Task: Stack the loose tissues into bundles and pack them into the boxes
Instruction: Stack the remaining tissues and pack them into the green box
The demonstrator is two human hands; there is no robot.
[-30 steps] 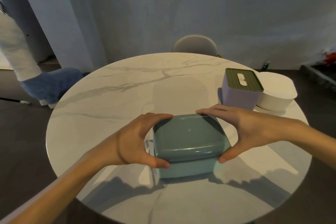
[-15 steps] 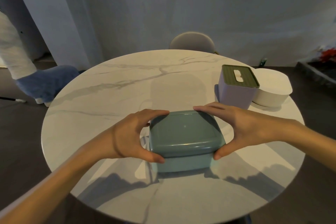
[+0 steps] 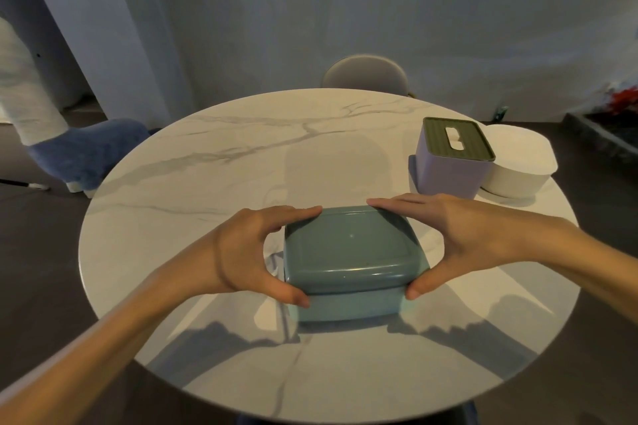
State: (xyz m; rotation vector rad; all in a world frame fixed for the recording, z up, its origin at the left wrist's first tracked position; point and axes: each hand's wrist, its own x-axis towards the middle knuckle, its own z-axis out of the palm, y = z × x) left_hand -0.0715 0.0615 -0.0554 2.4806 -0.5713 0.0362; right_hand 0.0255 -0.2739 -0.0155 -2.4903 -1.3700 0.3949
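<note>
A teal-green box (image 3: 348, 307) with a rounded lid (image 3: 350, 248) stands on the round marble table (image 3: 207, 176), near its front. My left hand (image 3: 248, 252) grips the lid's left side, fingers along the far edge and thumb at the near left corner. My right hand (image 3: 459, 241) grips the right side the same way. At the right rear stands a lilac tissue box (image 3: 448, 169) with an olive slotted lid (image 3: 455, 139). No loose tissues show; a bit of white shows at the slot.
A white round container (image 3: 518, 162) sits right behind the lilac box at the table's right edge. A grey chair back (image 3: 364, 74) rises beyond the far rim. At the left stands a person's leg with a blue fuzzy slipper (image 3: 83, 152).
Both hands keep the same hold on the green lid. The view shifted slightly; the box and the hands stay where they were on the table.
</note>
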